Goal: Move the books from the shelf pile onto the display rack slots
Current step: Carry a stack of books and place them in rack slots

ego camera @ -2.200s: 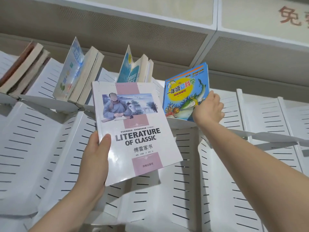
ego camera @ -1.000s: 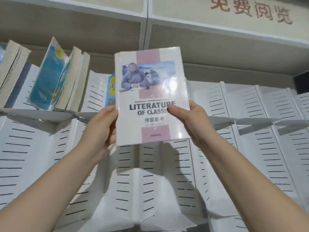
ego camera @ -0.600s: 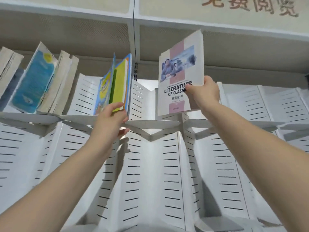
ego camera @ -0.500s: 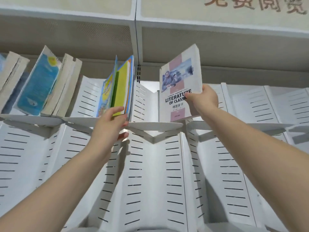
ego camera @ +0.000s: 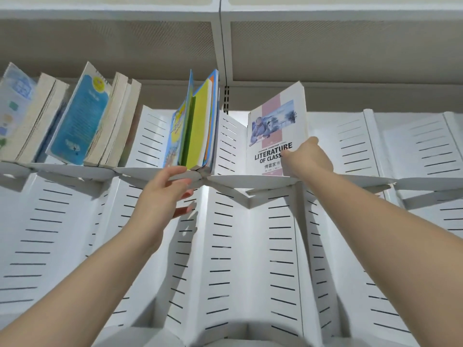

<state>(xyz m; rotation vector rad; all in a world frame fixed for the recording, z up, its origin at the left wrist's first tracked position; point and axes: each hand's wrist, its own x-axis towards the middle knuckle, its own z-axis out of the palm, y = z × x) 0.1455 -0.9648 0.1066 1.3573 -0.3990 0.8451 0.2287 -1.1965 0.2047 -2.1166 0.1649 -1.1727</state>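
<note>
A white book titled "Literature of Classic" (ego camera: 275, 126) stands upright on the white display rack ledge (ego camera: 250, 182), leaning on a slotted panel. My right hand (ego camera: 308, 159) grips its lower right edge, thumb across the cover. One slot to the left stands a thin blue and yellow children's book (ego camera: 198, 121), its pages fanned slightly apart. My left hand (ego camera: 162, 194) reaches up under it with fingers stretched out, fingertips touching the ledge at the book's bottom edge.
More books lean in the slots at far left: a blue-covered book (ego camera: 80, 118) with thick paperbacks (ego camera: 117, 121) beside it, and another pale book (ego camera: 17, 106). Bare slotted panels (ego camera: 355, 144) continue to the right. A white cabinet edge (ego camera: 220, 13) overhangs the rack.
The white book has come down from mid-air onto the ledge, still in my right hand. My left hand has slipped from the children's book's lower edge to the ledge beneath it.
</note>
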